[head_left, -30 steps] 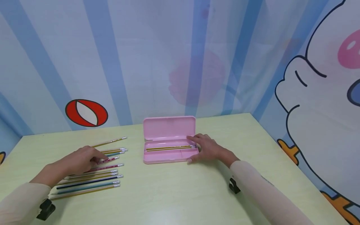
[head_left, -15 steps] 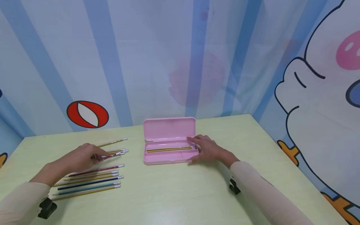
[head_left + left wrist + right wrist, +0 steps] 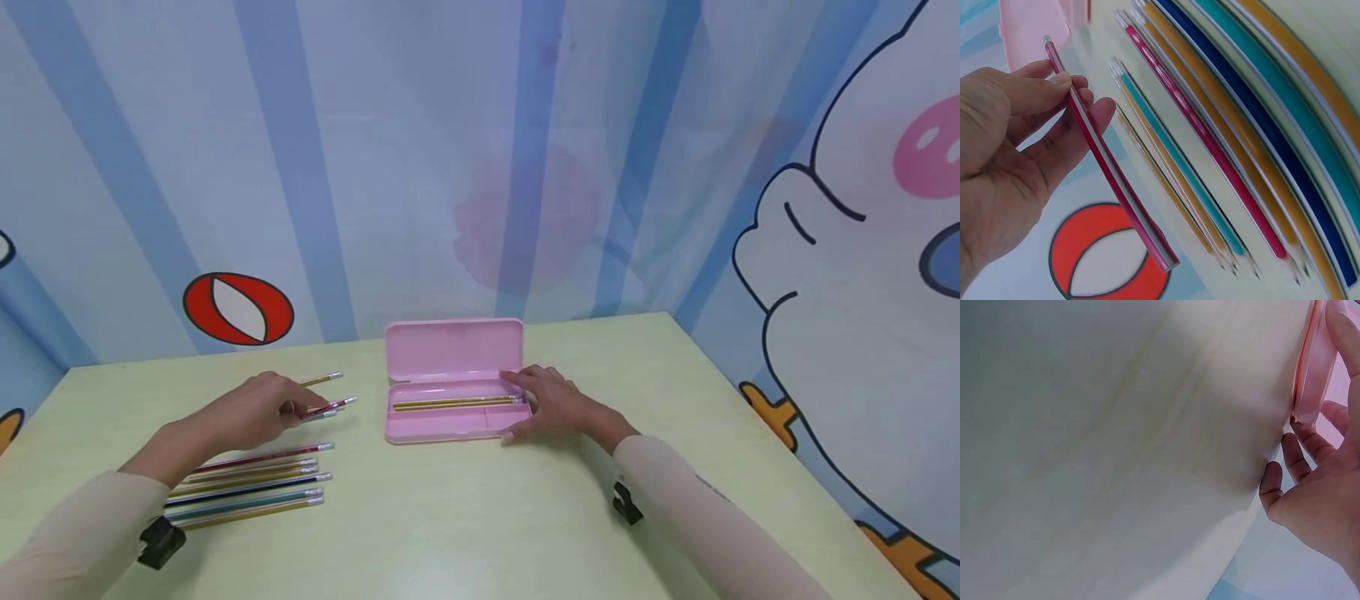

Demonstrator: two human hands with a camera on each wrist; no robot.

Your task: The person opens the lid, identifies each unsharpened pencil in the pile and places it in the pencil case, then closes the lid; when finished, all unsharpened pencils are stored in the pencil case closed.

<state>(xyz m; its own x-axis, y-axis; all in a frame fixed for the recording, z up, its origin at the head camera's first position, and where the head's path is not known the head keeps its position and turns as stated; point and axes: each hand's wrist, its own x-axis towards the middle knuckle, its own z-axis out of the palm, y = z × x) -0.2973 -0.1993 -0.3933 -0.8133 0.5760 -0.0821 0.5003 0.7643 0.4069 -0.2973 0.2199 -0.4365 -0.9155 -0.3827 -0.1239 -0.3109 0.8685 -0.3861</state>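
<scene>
In my left hand (image 3: pixel 258 412) I pinch a red pencil (image 3: pixel 1105 156) with silvery stripes between thumb and fingers, raised above the table. Its eraser end points toward the open pink pencil case (image 3: pixel 454 350). Inside the case's back compartment lie gold pencils (image 3: pixel 450 403). My right hand (image 3: pixel 553 404) holds the case's right end, thumb at the front corner and forefinger at the back near the hinge. Below the left hand another red pencil (image 3: pixel 1179 100) lies in a row with gold, dark blue (image 3: pixel 1254 119) and teal pencils.
Past the left hand lies a small group of pencils, a teal pencil (image 3: pixel 1172 150) and gold ones among them. The pale table (image 3: pixel 465 525) ends at a striped blue curtain (image 3: pixel 420 167) behind. A printed cartoon figure (image 3: pixel 862 375) is on the right side.
My left hand has picked the red pencil up from the table and moved it up and to the right, toward the case. The right hand stays at the case's end.
</scene>
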